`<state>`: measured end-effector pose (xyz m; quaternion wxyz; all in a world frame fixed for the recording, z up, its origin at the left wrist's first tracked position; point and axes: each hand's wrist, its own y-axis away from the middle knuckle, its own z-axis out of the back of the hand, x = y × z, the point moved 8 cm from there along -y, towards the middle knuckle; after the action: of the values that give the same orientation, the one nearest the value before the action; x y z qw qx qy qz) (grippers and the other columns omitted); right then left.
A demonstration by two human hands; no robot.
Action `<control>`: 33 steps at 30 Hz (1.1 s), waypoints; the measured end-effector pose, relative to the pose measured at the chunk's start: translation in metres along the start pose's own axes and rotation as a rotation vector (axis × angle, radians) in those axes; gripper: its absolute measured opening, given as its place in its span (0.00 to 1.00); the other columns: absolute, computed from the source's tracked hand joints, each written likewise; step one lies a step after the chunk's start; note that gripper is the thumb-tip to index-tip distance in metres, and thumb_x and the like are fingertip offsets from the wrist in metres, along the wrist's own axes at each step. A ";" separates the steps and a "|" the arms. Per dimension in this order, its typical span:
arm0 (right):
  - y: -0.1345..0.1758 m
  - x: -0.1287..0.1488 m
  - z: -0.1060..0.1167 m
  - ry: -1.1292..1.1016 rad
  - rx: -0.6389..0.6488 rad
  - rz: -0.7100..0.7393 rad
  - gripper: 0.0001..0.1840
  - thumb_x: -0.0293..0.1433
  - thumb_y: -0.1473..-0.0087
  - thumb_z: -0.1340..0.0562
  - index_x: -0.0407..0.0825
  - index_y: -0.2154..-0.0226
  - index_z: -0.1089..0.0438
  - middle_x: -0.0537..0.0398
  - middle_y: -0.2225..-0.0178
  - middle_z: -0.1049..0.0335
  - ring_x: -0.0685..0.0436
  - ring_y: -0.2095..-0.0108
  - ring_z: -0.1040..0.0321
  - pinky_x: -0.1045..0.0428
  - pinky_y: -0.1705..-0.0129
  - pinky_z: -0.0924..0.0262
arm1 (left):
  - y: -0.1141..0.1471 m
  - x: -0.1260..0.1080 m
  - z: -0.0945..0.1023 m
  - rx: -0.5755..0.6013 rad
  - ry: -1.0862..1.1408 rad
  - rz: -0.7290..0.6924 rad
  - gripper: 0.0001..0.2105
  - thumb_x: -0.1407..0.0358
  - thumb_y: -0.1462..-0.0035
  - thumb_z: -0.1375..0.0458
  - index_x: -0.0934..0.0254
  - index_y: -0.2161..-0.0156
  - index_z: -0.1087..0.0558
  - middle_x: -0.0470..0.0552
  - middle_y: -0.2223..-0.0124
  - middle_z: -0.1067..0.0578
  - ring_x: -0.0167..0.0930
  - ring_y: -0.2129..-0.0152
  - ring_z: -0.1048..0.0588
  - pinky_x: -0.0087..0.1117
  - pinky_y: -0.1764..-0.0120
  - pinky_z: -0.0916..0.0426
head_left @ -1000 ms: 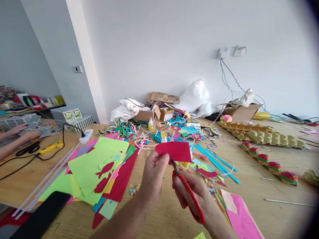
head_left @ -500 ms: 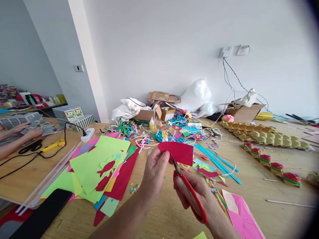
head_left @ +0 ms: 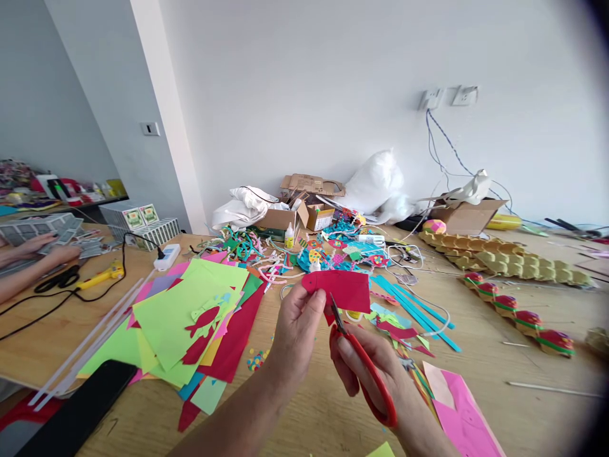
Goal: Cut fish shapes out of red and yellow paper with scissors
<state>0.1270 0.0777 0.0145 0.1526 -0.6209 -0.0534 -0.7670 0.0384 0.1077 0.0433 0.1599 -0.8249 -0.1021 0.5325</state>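
Observation:
My left hand pinches the left end of a piece of red paper, holding it up over the table. Faint drawn lines show on the paper, and its left end is cut to a rounded shape. Red-handled scissors are gripped in my right hand, with my fingers through the handles. Their blades meet the paper's lower edge just right of my left thumb. A small red flap hangs down at the cut. To the left lies a stack of coloured paper with red fish-shaped cutouts on top.
A black phone lies at the front left. Paper scraps, blue strips and pink paper are on the right. Painted egg-carton strips lie farther right. A co-worker's hands handle grey pieces at far left.
The scissor blades have shifted slightly right along the paper's lower edge, and a small red flap now hangs there. My left hand keeps its hold, barely moved.

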 end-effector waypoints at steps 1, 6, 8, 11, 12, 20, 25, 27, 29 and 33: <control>0.000 -0.001 0.000 -0.006 -0.008 0.005 0.25 0.53 0.48 0.49 0.51 0.82 0.45 0.63 0.89 0.47 0.52 0.86 0.50 0.57 0.83 0.54 | 0.000 0.000 0.000 -0.001 0.004 0.004 0.08 0.66 0.43 0.48 0.64 0.61 0.27 0.48 0.65 0.23 0.29 0.67 0.27 0.27 0.64 0.36; 0.000 -0.005 0.000 -0.018 -0.020 0.007 0.25 0.52 0.47 0.48 0.50 0.82 0.45 0.64 0.90 0.47 0.53 0.87 0.51 0.57 0.83 0.55 | 0.001 0.002 0.000 -0.012 0.016 0.031 0.09 0.65 0.42 0.48 0.64 0.61 0.27 0.48 0.64 0.23 0.29 0.65 0.27 0.27 0.63 0.35; 0.001 -0.004 0.000 -0.016 -0.016 0.004 0.25 0.52 0.48 0.48 0.50 0.83 0.45 0.64 0.90 0.47 0.53 0.87 0.52 0.57 0.83 0.55 | 0.001 0.002 0.001 -0.018 0.010 0.036 0.09 0.65 0.42 0.48 0.64 0.61 0.27 0.49 0.64 0.24 0.30 0.65 0.27 0.27 0.63 0.35; 0.002 -0.006 0.001 -0.007 -0.012 -0.015 0.26 0.53 0.49 0.47 0.50 0.82 0.44 0.64 0.90 0.47 0.54 0.87 0.53 0.57 0.84 0.56 | 0.001 0.002 0.001 -0.021 0.000 0.039 0.08 0.65 0.43 0.48 0.65 0.62 0.27 0.48 0.66 0.24 0.28 0.68 0.28 0.27 0.65 0.36; 0.002 -0.006 0.001 -0.002 -0.010 -0.022 0.25 0.53 0.49 0.47 0.50 0.82 0.44 0.64 0.90 0.47 0.54 0.87 0.53 0.57 0.84 0.57 | 0.001 0.002 0.001 -0.021 -0.001 0.041 0.08 0.65 0.43 0.48 0.64 0.62 0.27 0.48 0.67 0.24 0.28 0.69 0.28 0.26 0.65 0.36; 0.001 -0.007 0.003 0.033 -0.006 -0.030 0.24 0.52 0.48 0.47 0.50 0.81 0.43 0.65 0.90 0.47 0.54 0.88 0.53 0.57 0.83 0.55 | -0.002 0.001 0.003 -0.002 -0.038 0.032 0.07 0.65 0.44 0.47 0.64 0.68 0.29 0.45 0.72 0.26 0.25 0.73 0.31 0.25 0.65 0.37; 0.001 -0.007 0.003 0.045 -0.007 -0.042 0.24 0.51 0.49 0.47 0.50 0.82 0.44 0.65 0.90 0.47 0.54 0.88 0.53 0.57 0.84 0.56 | -0.003 -0.002 0.006 -0.012 -0.104 0.036 0.08 0.63 0.44 0.48 0.64 0.71 0.31 0.44 0.75 0.30 0.26 0.75 0.34 0.25 0.68 0.38; 0.001 -0.008 0.002 0.041 -0.003 -0.047 0.24 0.51 0.49 0.46 0.50 0.82 0.44 0.65 0.90 0.47 0.54 0.88 0.53 0.57 0.85 0.57 | -0.003 -0.005 0.006 -0.017 -0.148 0.035 0.10 0.62 0.44 0.48 0.63 0.74 0.33 0.44 0.76 0.32 0.26 0.76 0.34 0.25 0.69 0.39; 0.001 -0.008 0.001 0.035 0.002 -0.051 0.24 0.51 0.50 0.46 0.50 0.82 0.45 0.65 0.90 0.47 0.54 0.89 0.53 0.57 0.85 0.57 | -0.003 -0.009 0.006 -0.028 -0.181 0.029 0.11 0.63 0.43 0.49 0.63 0.76 0.35 0.44 0.77 0.34 0.26 0.77 0.35 0.25 0.70 0.39; 0.000 -0.008 0.000 0.023 0.012 -0.077 0.24 0.51 0.51 0.45 0.50 0.83 0.45 0.65 0.90 0.47 0.55 0.89 0.54 0.58 0.86 0.58 | -0.003 -0.013 0.009 -0.068 -0.204 0.026 0.11 0.63 0.44 0.49 0.62 0.77 0.35 0.44 0.78 0.35 0.27 0.78 0.34 0.26 0.70 0.39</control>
<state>0.1282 0.0791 0.0066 0.1274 -0.6088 -0.0799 -0.7790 0.0249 0.1072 0.0514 0.1137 -0.7727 -0.1251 0.6118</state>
